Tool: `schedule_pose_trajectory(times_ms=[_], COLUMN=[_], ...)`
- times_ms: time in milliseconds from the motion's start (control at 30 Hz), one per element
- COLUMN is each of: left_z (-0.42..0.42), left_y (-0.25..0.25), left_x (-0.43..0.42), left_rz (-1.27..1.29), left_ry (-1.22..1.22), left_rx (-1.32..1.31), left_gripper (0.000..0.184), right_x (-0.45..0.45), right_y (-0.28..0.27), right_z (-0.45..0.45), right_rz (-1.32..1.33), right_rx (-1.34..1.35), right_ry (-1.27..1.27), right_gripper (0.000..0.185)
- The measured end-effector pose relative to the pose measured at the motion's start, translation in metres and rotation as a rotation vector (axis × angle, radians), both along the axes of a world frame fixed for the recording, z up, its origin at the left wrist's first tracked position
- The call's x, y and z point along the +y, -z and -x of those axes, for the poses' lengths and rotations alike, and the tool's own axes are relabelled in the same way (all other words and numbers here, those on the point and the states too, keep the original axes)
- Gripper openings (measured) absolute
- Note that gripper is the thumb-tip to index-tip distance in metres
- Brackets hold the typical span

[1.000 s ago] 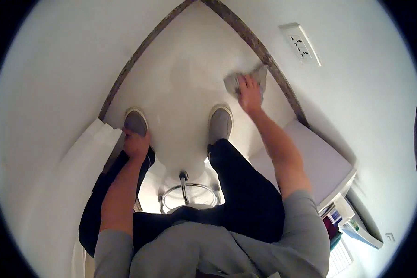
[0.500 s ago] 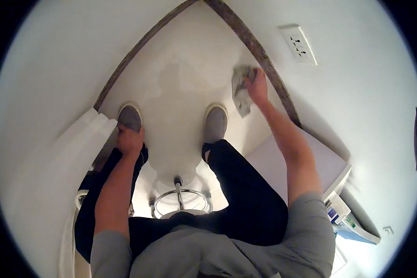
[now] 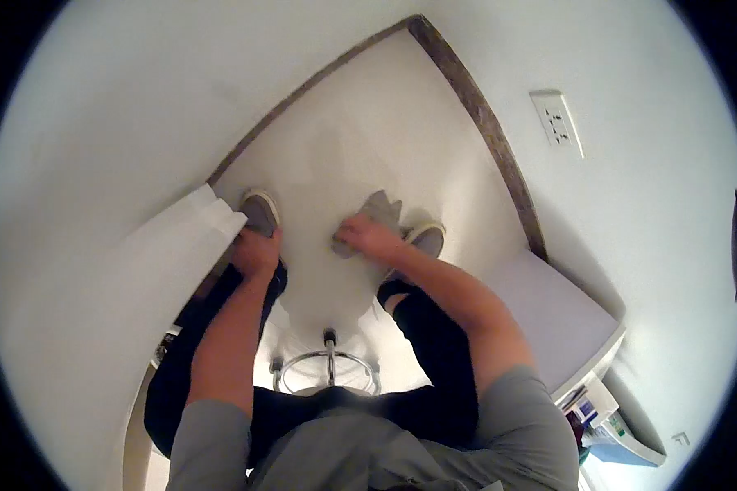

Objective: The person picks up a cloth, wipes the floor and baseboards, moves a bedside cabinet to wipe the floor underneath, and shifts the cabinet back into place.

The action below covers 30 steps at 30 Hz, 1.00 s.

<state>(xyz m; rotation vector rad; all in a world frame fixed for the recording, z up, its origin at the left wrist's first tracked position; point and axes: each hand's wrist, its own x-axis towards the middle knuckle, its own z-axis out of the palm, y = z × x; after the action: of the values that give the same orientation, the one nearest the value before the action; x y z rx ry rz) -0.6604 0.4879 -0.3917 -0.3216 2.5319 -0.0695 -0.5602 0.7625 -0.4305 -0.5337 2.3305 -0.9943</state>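
The floor bears a cloth, bunched under the right hand's grasp, beside the right shoe. The left hand is at the left shoe, its grip unclear. Sweeping too close, the cloth could snag on the right shoe.

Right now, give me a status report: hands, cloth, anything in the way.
Right hand gripping grey cloth, down at the floor. Left hand at left shoe. Right shoe close beside the cloth, possible obstruction.
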Motion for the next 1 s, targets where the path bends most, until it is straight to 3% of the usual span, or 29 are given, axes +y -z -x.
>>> schedule_pose_trajectory(times_ms=[67,133,200,267,300,367,433,467,500,567,700,733,767,833,900,933,1000], left_z=[-0.003,-0.003,0.001,0.003,0.002,0.007,0.006,0.008,0.01,0.009,0.002,-0.004,-0.004,-0.006,-0.006,-0.003,0.001], left_y=[0.003,0.003,-0.003,0.005,0.007,0.003,0.0,0.001,0.001,-0.004,-0.009,-0.004,-0.001,0.001,-0.001,-0.002,-0.003], left_x=[-0.003,-0.003,0.0,0.002,0.0,0.002,0.0,0.0,0.0,0.001,-0.003,-0.006,-0.005,-0.008,-0.01,-0.01,-0.011], left_rz=[0.063,0.06,0.003,0.017,0.021,0.019,0.023,0.013,0.015,0.013,0.009,0.033,0.055,0.048,0.046,-0.003,-0.04], left_ry=[-0.044,-0.027,-0.028,0.011,0.04,0.061,0.039,0.023,0.024,0.0,0.003,0.033,0.062,0.07,0.085,0.077,0.07], left_rx=[0.036,0.062,0.067,0.075,0.069,0.062,-0.036,-0.078,-0.076,-0.144,-0.158,-0.044,0.071,0.083,0.091,0.045,0.001], left_gripper=[0.084,0.08,0.071,0.07,0.069,0.069,0.097,0.113,0.113,0.108,0.102,0.089,0.079,0.079,0.079,0.08,0.081], right_x=[0.026,0.065,0.108,0.136,0.125,0.086,0.024,-0.002,-0.026,-0.063,-0.062,-0.053,-0.041,-0.016,-0.003,-0.008,-0.032], right_y=[-0.012,-0.018,-0.004,0.038,0.035,0.013,0.011,0.02,0.031,0.029,0.015,0.012,0.011,0.013,-0.01,-0.001,0.016], right_z=[0.048,0.119,0.197,0.254,0.262,0.286,0.261,0.242,0.218,0.169,0.112,0.109,0.118,0.151,0.197,0.216,0.244], right_rz=[-0.164,-0.14,-0.167,-0.209,-0.193,-0.49,-0.671,-0.653,-0.637,-0.461,-0.169,-0.077,-0.084,-0.179,-0.219,-0.215,-0.226], right_rx=[0.129,0.237,0.401,0.526,0.511,0.325,0.441,0.51,0.577,0.548,0.422,0.333,0.341,0.401,0.539,0.538,0.537], right_ry=[0.396,0.825,1.044,1.152,1.173,1.015,0.905,0.832,0.756,0.475,0.242,0.131,0.132,0.33,0.754,0.76,1.15], right_gripper=[0.049,0.05,0.045,0.059,0.059,0.055,0.052,0.046,0.04,0.033,0.031,0.03,0.03,0.036,0.044,0.044,0.051])
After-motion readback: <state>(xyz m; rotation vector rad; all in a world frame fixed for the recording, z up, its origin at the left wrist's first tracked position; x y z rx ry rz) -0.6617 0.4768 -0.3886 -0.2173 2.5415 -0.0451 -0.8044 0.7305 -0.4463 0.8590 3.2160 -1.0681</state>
